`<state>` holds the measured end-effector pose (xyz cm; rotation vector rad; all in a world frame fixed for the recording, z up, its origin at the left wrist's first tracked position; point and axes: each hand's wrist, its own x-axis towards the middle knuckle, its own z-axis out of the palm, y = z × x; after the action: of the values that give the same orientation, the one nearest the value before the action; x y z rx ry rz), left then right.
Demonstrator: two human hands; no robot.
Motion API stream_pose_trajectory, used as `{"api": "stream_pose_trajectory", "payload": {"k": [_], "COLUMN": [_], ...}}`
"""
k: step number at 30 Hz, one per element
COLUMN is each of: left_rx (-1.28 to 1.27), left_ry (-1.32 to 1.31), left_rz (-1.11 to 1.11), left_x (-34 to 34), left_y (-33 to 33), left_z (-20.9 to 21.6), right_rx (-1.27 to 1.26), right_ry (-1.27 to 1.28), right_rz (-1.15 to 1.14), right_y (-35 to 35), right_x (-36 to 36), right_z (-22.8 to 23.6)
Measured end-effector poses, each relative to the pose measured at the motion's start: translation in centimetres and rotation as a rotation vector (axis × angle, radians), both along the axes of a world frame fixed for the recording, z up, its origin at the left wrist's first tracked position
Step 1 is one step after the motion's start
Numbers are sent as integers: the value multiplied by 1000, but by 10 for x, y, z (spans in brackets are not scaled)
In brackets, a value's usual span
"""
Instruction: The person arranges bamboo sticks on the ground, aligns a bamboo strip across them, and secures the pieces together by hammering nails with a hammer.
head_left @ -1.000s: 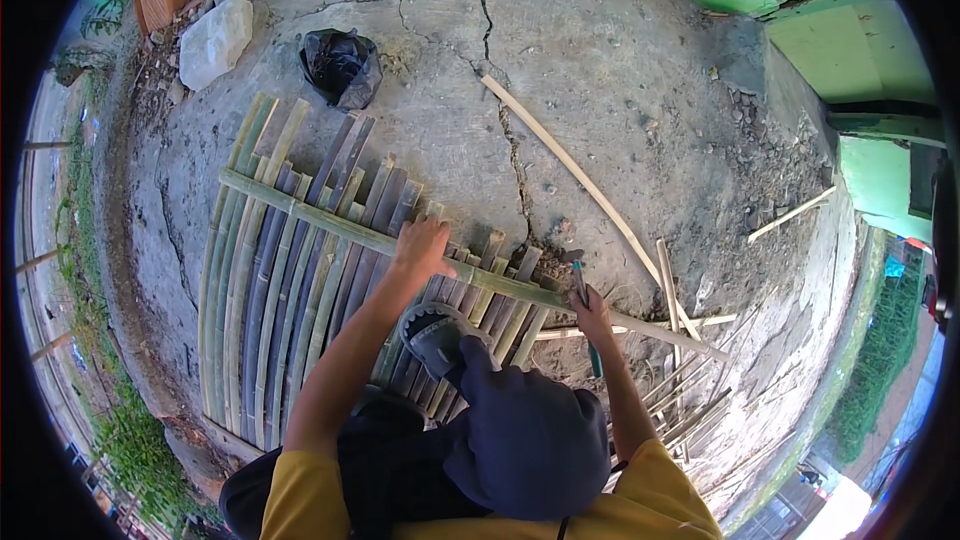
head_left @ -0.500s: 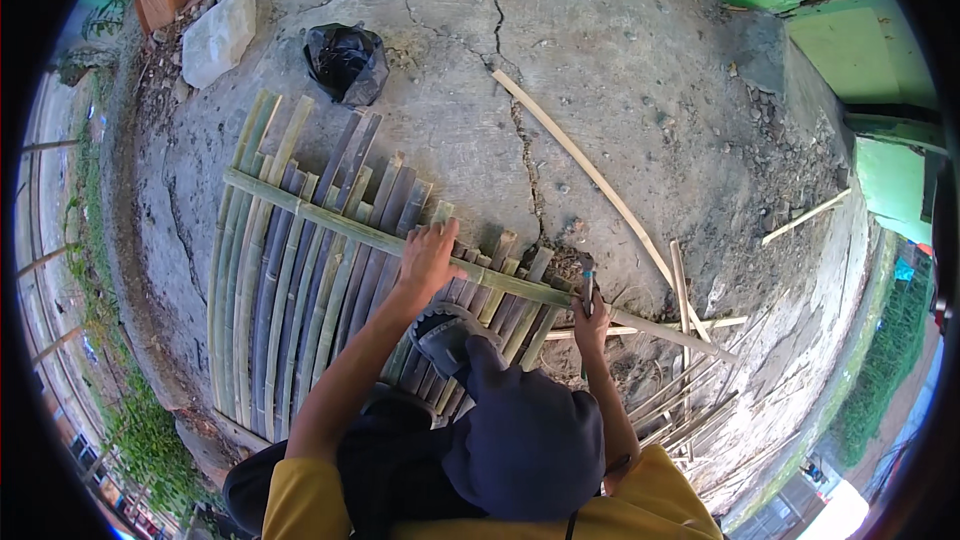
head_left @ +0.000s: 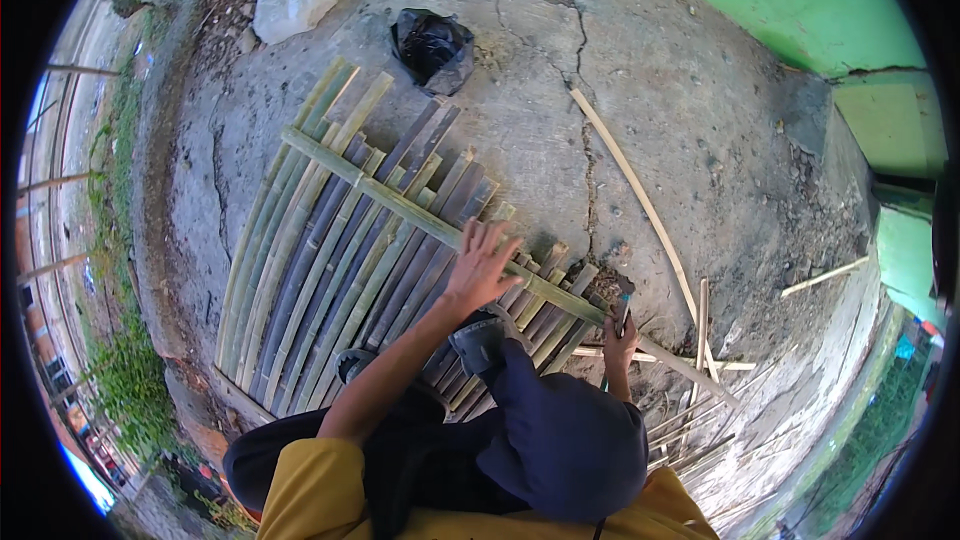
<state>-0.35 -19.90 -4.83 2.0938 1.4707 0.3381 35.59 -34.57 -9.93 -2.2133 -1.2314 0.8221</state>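
Observation:
A panel of split bamboo slats (head_left: 330, 240), green, tan and dark, lies on the ground. Across its slats runs one long bamboo crosspiece (head_left: 400, 202). My left hand (head_left: 482, 270) rests on the crosspiece with its fingers spread, near the panel's middle. At the crosspiece's right end, my right hand (head_left: 620, 345) is closed round a hand tool (head_left: 625, 292) with teal and dark parts; its exact kind is unclear. My dark shoe (head_left: 480, 342) stands on the slats, just below my left hand.
A crumpled black plastic bag (head_left: 432, 50) sits beyond the panel. Farther left lies a pale stone block (head_left: 297, 0). One long bamboo strip (head_left: 640, 190) slants across the cracked concrete, and several thin strips (head_left: 690, 440) lie at lower right. A green wall (head_left: 760, 0) borders the far right.
The whole view has shifted, so the panel and bag now appear farther right. My left hand's fingers look more spread on the crosspiece. My right hand still holds the tool by the crosspiece's end.

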Motion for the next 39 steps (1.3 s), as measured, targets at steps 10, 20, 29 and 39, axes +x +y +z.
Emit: {"api": "stream_pose_trajectory", "payload": {"k": [10,20,29,39], "left_rx": [-43,-9,269,303], "left_ry": [67,-19,-544,-259], "left_rz": [56,31,312,1085], "left_x": [48,41,-17,-123], "left_y": [-45,-50,-46,-22], "left_z": [-20,-32,-32,-14], "right_rx": [-85,-59,0,28], "right_ry": [-67,150,310,328], "right_rz": [171,415,894,920], "right_y": [8,164,251,255], "right_x": [20,-162,-311,-362], "right_z": [21,89,72,39]}}
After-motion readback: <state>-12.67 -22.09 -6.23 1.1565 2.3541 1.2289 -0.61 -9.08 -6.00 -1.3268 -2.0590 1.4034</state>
